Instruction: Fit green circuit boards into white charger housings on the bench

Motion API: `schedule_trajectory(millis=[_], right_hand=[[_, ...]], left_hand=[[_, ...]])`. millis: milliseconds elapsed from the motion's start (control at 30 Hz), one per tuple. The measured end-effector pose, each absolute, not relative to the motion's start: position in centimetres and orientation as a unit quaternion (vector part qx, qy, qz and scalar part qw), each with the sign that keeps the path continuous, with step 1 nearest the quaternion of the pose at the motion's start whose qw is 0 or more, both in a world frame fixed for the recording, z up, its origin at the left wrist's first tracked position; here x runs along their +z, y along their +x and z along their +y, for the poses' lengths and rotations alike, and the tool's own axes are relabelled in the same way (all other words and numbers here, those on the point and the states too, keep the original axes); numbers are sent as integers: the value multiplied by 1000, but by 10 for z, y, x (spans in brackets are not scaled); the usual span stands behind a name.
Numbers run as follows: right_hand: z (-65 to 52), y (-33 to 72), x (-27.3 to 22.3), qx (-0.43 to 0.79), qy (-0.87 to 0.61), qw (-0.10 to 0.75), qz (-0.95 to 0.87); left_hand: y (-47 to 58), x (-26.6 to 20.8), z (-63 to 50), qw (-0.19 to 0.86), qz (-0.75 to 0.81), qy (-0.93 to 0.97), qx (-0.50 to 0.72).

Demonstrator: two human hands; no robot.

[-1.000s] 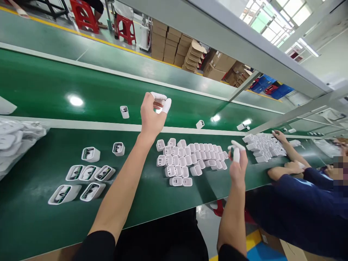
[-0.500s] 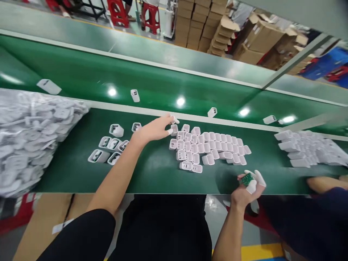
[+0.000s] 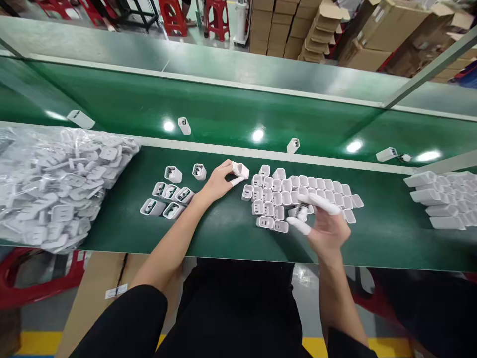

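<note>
My left hand [image 3: 220, 182], with white finger cots on thumb and fingertip, pinches a white charger housing [image 3: 244, 171] at the back left of a block of similar housings [image 3: 286, 185]. Over the front of that block, my right hand [image 3: 328, 226] holds a small circuit board [image 3: 303, 211] between white-capped fingers; motion blurs the board's details. Left of my left hand stand several housings with dark parts inside, among them one near my wrist [image 3: 185, 195] and another behind it [image 3: 199, 172].
A clear plastic bag of white plastic pieces [image 3: 67, 194] lies on the left. More white housings [image 3: 445, 196] are stacked at the far right. On the green conveyor belt [image 3: 223, 119] behind the ledge, single housings [image 3: 293, 145] sit spaced apart. Cartons [image 3: 283, 30] and red stools [image 3: 218, 20] stand beyond.
My right hand has moved left and up with the circuit board, from the front edge to above the housings. My left hand has closed on a housing at the block's corner. The view has shifted.
</note>
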State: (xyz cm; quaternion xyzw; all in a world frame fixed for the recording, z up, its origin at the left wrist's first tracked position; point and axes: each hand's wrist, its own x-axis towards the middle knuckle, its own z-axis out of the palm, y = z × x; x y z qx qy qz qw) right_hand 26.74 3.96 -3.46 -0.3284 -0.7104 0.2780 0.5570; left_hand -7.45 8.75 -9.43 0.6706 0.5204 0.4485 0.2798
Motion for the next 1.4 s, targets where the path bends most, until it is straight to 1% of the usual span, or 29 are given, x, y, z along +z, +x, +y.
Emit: schedule_trajectory(millis=[100, 167, 233, 333, 367, 433, 533, 667, 733, 833, 933, 1100, 1267, 1400], right_hand=[[58, 240, -24, 307, -296, 501, -753], [68, 226, -22, 321, -281, 486, -762], [74, 216, -23, 348, -258, 490, -756], [76, 209, -26, 410, -235, 511, -718], [75, 208, -27, 427, -232, 517, -705], [73, 209, -28, 447, -227, 530, -684], [70, 210, -28, 441, -230, 551, -670], [68, 211, -28, 406, -242, 571, -671], [65, 211, -28, 398, -243, 578, -669], [60, 210, -29, 399, -234, 578, -673], [58, 211, -33, 399, -211, 560, -695], [58, 213, -41, 411, -200, 524, -719], [57, 213, -42, 393, -197, 532, -724], [58, 211, -40, 380, -206, 521, -736]], left_hand=[[-78, -84, 78, 225, 511, 675, 483], [-77, -72, 67, 205, 493, 677, 507], [-72, -61, 55, 229, 463, 682, 519], [-59, -50, 40, 301, 429, 691, 498], [-54, -49, 36, 313, 419, 697, 491], [-46, -50, 31, 304, 396, 715, 490], [-40, -55, 28, 277, 370, 725, 510], [-38, -59, 29, 282, 313, 693, 584], [-38, -58, 30, 283, 315, 680, 599], [-40, -54, 30, 278, 337, 702, 564], [-40, -49, 30, 246, 319, 739, 540], [-38, -47, 32, 227, 310, 745, 545], [-39, -48, 32, 220, 318, 747, 540], [-41, -49, 31, 220, 316, 750, 537]])
